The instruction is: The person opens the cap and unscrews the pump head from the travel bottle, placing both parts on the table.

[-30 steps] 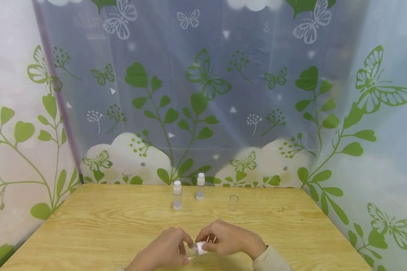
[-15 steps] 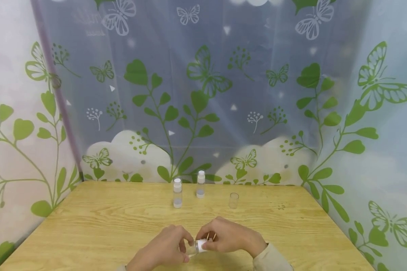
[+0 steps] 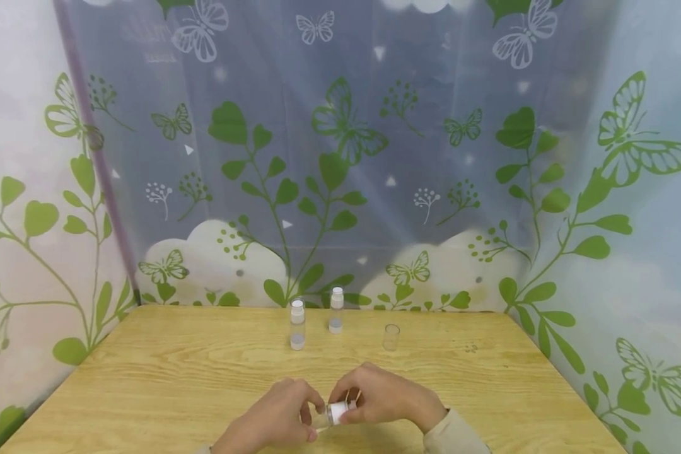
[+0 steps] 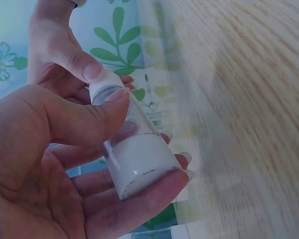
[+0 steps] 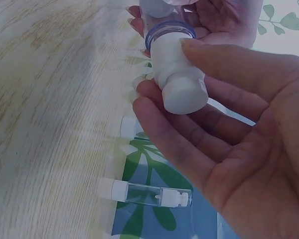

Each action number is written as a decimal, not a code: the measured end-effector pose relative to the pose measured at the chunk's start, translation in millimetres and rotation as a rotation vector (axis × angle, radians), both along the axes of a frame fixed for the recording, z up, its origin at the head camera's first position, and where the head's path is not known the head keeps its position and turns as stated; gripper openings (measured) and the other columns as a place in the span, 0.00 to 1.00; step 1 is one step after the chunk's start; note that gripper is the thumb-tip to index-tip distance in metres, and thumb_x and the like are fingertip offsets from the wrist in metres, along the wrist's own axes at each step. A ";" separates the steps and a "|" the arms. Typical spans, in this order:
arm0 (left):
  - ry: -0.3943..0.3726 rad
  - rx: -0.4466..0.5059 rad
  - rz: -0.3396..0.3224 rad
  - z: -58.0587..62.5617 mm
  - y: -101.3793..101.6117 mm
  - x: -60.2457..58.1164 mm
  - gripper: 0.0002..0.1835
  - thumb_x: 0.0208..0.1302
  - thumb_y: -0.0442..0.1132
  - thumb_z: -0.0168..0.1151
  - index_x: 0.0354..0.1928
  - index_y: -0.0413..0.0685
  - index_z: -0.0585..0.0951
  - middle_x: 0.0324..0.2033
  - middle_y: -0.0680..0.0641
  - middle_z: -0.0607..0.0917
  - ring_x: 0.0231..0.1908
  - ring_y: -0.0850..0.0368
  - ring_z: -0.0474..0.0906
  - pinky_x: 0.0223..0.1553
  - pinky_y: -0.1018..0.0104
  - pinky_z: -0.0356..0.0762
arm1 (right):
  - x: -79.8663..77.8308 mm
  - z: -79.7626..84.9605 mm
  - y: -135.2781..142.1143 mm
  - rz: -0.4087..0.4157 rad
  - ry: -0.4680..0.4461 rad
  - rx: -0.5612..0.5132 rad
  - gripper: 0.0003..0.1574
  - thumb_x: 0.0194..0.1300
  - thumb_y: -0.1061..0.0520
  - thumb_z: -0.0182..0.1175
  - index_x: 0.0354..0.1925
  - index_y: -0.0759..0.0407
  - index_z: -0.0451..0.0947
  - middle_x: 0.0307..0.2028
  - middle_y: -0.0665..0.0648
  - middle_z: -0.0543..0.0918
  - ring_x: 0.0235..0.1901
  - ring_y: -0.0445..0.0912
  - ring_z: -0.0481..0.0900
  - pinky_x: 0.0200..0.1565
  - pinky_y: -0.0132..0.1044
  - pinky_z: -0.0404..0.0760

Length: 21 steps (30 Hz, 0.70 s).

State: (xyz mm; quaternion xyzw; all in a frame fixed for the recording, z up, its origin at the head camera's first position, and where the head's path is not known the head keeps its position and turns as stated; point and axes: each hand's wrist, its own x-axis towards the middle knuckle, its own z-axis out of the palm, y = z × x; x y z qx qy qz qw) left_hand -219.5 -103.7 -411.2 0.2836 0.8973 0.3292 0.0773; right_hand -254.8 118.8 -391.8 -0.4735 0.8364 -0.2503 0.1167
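Observation:
A small clear pump bottle (image 3: 337, 413) with a white base and a white pump top lies tilted between both hands, close over the table. My left hand (image 3: 278, 416) grips its clear body, thumb on top and fingers underneath; the white base (image 4: 139, 162) faces the left wrist camera. At the other end, my right hand (image 3: 383, 397) pinches the white pump top (image 5: 177, 64) between thumb and fingers. A bluish clear ring (image 5: 164, 29) shows where the pump top meets the body. The bottle's middle is partly hidden by the left fingers.
Two similar pump bottles stand upright at the back of the wood-grain table (image 3: 164, 372): one bottle (image 3: 297, 325) left of centre, another bottle (image 3: 336, 310) farther back. To their right stands a clear, open-topped cap (image 3: 391, 338). A patterned curtain (image 3: 340, 208) hangs behind the table.
The right fingers shift slightly around the white pump top. Both hands and the bottle otherwise keep their place, and the things at the back have not moved.

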 end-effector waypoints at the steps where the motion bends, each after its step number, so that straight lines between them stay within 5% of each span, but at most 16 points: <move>1: 0.000 0.000 0.001 0.2 -0.1 -0.1 0.18 0.43 0.32 0.72 0.41 0.45 0.85 0.25 0.53 0.85 0.25 0.69 0.76 0.25 0.75 0.76 | 0.1 0.2 0.1 -0.003 0.000 0.001 0.13 0.62 0.56 0.63 0.46 0.53 0.82 0.42 0.45 0.86 0.37 0.30 0.80 0.36 0.21 0.79; 21: 0.013 -0.019 0.017 1.9 -2.0 2.8 0.18 0.44 0.35 0.73 0.42 0.47 0.85 0.26 0.54 0.85 0.27 0.69 0.75 0.28 0.74 0.77 | -1.2 -2.0 0.6 0.033 -0.005 -0.010 0.14 0.69 0.55 0.54 0.49 0.54 0.81 0.43 0.46 0.86 0.36 0.29 0.81 0.38 0.23 0.80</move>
